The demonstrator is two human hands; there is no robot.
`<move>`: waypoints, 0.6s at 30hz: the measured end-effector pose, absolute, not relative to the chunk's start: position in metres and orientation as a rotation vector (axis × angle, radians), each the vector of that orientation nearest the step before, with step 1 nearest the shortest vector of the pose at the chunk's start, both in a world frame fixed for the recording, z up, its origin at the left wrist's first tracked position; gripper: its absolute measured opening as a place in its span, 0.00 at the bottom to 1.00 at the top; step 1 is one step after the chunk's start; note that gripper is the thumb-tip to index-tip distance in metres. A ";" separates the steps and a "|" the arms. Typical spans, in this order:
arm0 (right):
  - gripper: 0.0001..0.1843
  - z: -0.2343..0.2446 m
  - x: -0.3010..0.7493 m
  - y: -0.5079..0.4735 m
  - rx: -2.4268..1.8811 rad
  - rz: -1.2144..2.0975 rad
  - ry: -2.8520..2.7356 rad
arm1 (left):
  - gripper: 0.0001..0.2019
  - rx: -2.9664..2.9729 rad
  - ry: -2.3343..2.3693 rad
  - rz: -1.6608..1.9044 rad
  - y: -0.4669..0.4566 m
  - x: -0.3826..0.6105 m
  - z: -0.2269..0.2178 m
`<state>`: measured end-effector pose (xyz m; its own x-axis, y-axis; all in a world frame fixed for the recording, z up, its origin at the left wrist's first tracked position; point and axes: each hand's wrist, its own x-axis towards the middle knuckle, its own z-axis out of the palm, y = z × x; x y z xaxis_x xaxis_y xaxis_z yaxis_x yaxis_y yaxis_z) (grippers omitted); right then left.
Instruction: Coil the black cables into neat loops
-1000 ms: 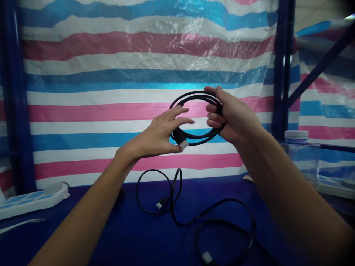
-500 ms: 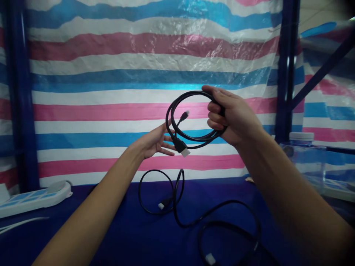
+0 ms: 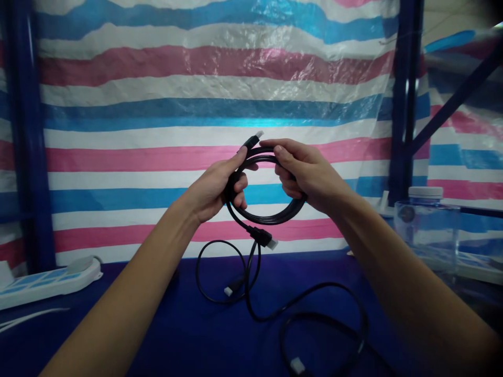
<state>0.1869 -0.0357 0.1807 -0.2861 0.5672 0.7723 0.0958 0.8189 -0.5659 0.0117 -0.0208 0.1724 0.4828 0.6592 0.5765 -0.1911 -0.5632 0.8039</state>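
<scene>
Both my hands hold a coiled black cable [image 3: 271, 217] up in front of the striped tarp. My left hand [image 3: 215, 187] is closed round the coil's left side, and one plug end sticks up above its fingers. My right hand [image 3: 308, 173] grips the coil's upper right part with fingers curled round it. The other plug end [image 3: 268, 239] hangs below the coil. A second black cable [image 3: 314, 314] lies loosely looped on the blue table [image 3: 176, 335] below, with white-tipped plugs showing.
A white power strip [image 3: 47, 283] lies at the left edge of the table. A clear plastic jar with a white lid [image 3: 426, 222] stands at the right. Blue metal posts [image 3: 404, 94] frame the tarp on both sides.
My left hand, open half a second ago, has closed on the coil's left side. The coil has come lower and flatter, one plug now pointing up and the other hanging down.
</scene>
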 end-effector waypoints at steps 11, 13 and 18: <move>0.13 0.172 0.172 -0.024 -0.446 0.236 -1.957 | 0.08 1.556 0.620 1.090 -0.028 0.007 0.181; 0.13 0.173 0.172 -0.029 -0.379 0.202 -1.955 | 0.08 1.590 0.562 1.063 -0.041 0.007 0.184; 0.16 0.178 0.177 -0.040 -0.336 0.181 -1.938 | 0.14 1.706 0.497 1.090 -0.067 0.017 0.185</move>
